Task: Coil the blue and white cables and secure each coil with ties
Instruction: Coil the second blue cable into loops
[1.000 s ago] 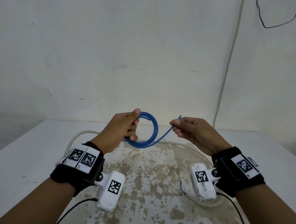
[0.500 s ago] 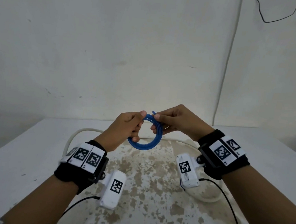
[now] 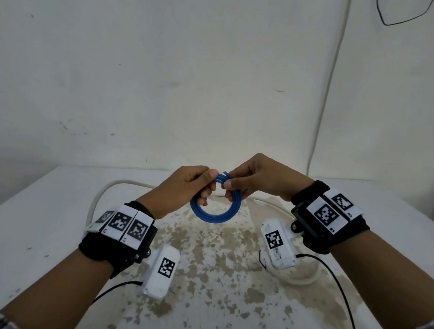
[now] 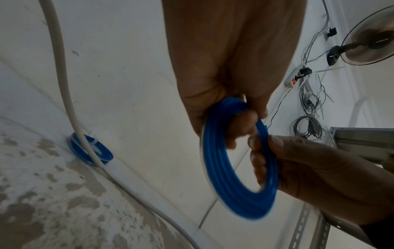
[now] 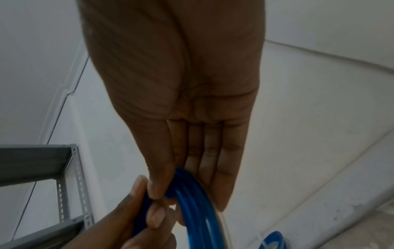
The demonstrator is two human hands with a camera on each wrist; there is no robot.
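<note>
A blue cable [image 3: 213,215] wound into a small ring hangs in the air above the table, held by both hands. My left hand [image 3: 195,186] grips the ring's upper left with thumb over curled fingers [image 4: 241,124]. My right hand [image 3: 237,185] pinches the upper right, where the cable's free end pokes up, its fingers running along the ring [image 5: 192,210]. A thick white cable [image 3: 95,200] lies loose on the table in a wide loop behind and under my wrists. A second blue coil [image 4: 91,151] with a white tie rests on the table by the wall, under the white cable [image 4: 66,94].
The white table [image 3: 33,213] has a worn, stained patch in its middle and stands against a plain wall. A grey metal shelf frame [image 5: 64,161] stands off to the side. A fan [image 4: 370,45] and a power strip with loose wires appear in the left wrist view.
My right hand brought the cable's free end from the right over to the ring and now pinches it against the coil. Both hands rose slightly and came together.
</note>
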